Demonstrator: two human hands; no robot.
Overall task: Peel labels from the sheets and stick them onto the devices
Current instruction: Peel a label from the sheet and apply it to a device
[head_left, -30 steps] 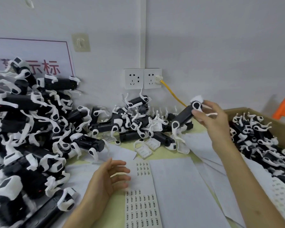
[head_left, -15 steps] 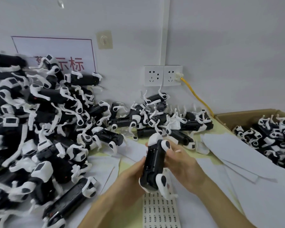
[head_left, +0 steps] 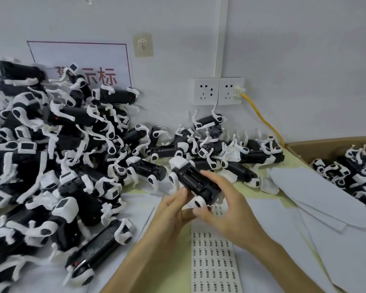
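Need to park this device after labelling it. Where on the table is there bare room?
Freest: the blank sheets between the label sheet and the cardboard box. A narrow strip of table shows between the wall row of devices and the box corner. Crowded: the device heap on the left, and the box holds more.

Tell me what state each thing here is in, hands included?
Device: lifted, held in both hands.
Left hand: grips the device from below.
Right hand: pinches the device.
Label sheet: lying flat, labels remaining.
Left socket: empty.
Right socket: plug in.
Cardboard box: open.
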